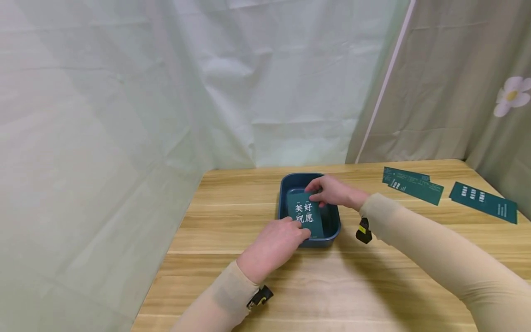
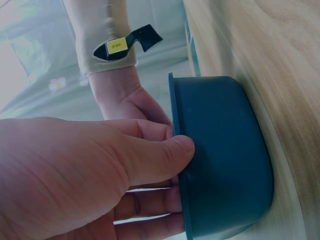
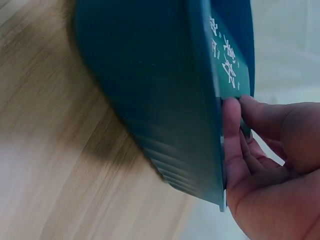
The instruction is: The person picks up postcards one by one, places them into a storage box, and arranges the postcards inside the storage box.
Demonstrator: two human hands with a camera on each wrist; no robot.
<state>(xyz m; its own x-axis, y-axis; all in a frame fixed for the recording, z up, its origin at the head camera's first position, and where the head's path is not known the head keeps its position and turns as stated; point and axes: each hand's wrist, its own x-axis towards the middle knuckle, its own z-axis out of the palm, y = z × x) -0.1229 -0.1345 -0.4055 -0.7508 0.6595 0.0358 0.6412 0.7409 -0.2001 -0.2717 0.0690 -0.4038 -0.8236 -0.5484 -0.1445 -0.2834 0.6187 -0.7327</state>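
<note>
A dark blue-green plastic box (image 1: 320, 243) stands on the wooden table. Inside it a green card (image 1: 312, 229) with white Chinese characters lies tilted. My left hand (image 1: 269, 244) grips the near left rim. In the left wrist view its thumb lies against the outside of the box wall (image 2: 225, 155), while the other fingertips go behind the rim and are hidden. The far right part of the card is pinched between thumb and fingers of my right hand (image 1: 333, 191), as the right wrist view shows at the card's edge (image 3: 234, 75).
Two overlapping green cards (image 1: 416, 186) lie at the table's back right. Farther right is another green card (image 1: 483, 202) with white print, perhaps more than one layer. Pale curtains (image 1: 282, 92) hang behind the table (image 1: 215, 226) and along its left. A black wrist strap end (image 1: 363, 231) dangles beneath the right sleeve.
</note>
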